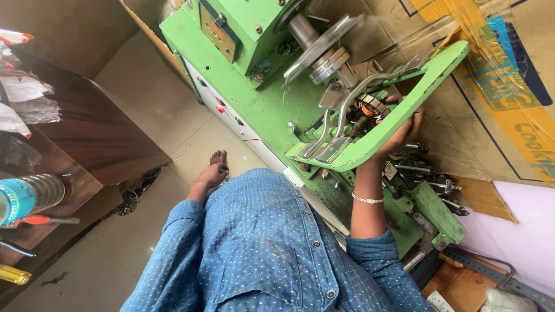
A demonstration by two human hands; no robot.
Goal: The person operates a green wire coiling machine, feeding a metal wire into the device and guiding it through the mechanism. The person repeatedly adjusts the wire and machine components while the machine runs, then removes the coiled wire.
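Pale floor tiles (pixel 173 144) run under a green machine (pixel 254 98) that fills the middle of the view, with flattened cardboard (pixel 491 104) propped behind it and a dark wooden cabinet (pixel 110 133) off to one side. On the machine's front sit a small panel with a red display (pixel 218 33) and a row of red and green buttons (pixel 222 107); a shiny metal disc on a shaft (pixel 321 43) stands above its deck.

A curved green guard frame (pixel 399 110) arches over the working area. The right hand (pixel 399 136) reaches up behind this frame — its fingers curl around the frame's lower edge, beside a small part wound with copper wire (pixel 370 107) clamped among metal arms. How tightly the fingers close cannot be told, since the frame hides most of them. A thin bracelet (pixel 368 200) circles that wrist, and the blue dotted shirt (pixel 260 254) covers the arm below.

The left hand is out of sight — only its sleeve (pixel 167 260) shows. A bare foot (pixel 213 173) rests on the tiles near the machine's base. A clear plastic bottle (pixel 29 196) and a yellow-handled tool (pixel 14 274) lie at the frame's edge.
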